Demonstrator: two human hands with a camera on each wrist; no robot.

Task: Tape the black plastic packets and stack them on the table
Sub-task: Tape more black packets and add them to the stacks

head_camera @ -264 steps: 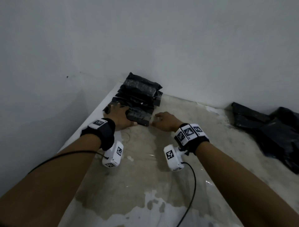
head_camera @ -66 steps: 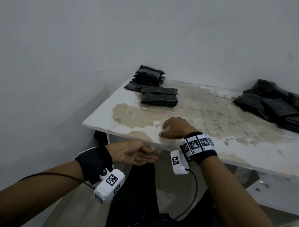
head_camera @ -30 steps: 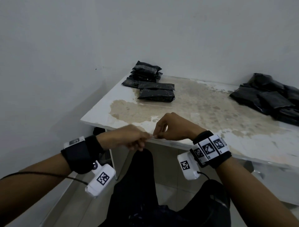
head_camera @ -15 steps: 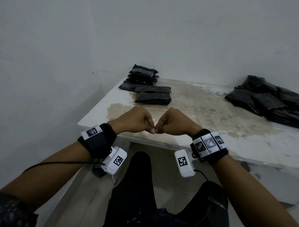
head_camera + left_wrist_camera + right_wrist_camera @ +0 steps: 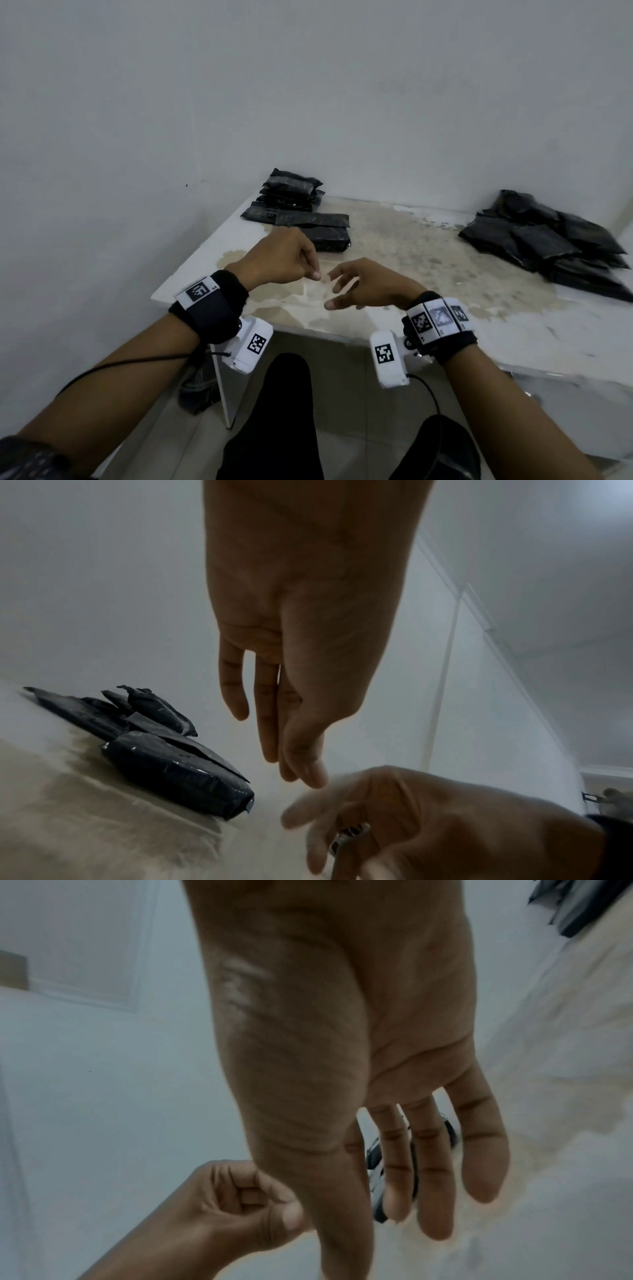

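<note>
Here the left hand [image 5: 281, 255] hangs over the near left corner of the table [image 5: 445, 308], its fingers curled in and thumb pressed to the fingertips as if pinching something small; in the head view a pale, clear sliver shows at the fingertips (possibly a piece of tape, though too small and blurred to be sure). The right hand [image 5: 370, 284] is just beside it, fingers spread and loosely extended, holding nothing, with a ring [image 5: 349, 834] on one finger seen from the left wrist. The two hands are close, with their fingertips nearly meeting.

A stack of black packets [image 5: 291, 192] sits at the far left corner of the table against the wall. In front of it one flat packet [image 5: 311, 219] lies by a fuller packet [image 5: 330, 238], the fuller one nearest the left hand but apart from it. A loose pile of black packets [image 5: 548, 240] lies along the far right side of the table, well apart from both hands. The tabletop is white with a wide brownish stained patch across its middle.
</note>
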